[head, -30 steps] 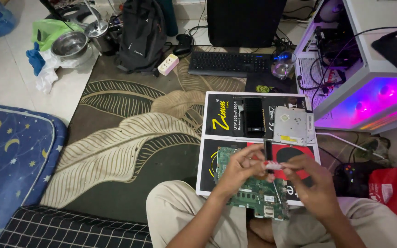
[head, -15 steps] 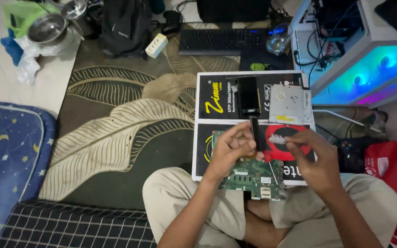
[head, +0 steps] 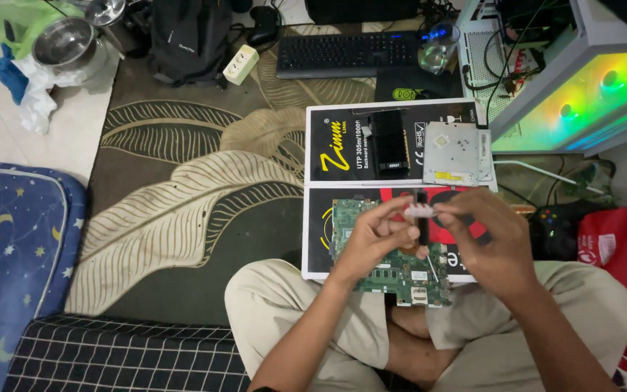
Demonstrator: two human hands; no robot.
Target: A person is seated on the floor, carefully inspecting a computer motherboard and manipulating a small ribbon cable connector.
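Above green circuit board (head: 393, 265): small white tube (head: 419, 211), pinched between left hand (head: 373, 239), right hand (head: 489, 239).

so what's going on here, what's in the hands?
A person sits cross-legged on the floor, both hands raised over a green circuit board that lies on a flattened black cardboard box. The left hand and right hand pinch a small white part between their fingers. A black module and a silver drive lie on the box beyond.

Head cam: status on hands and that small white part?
Left hand and right hand both pinch small white part. Held above green circuit board on flattened box. Nothing obstructing.
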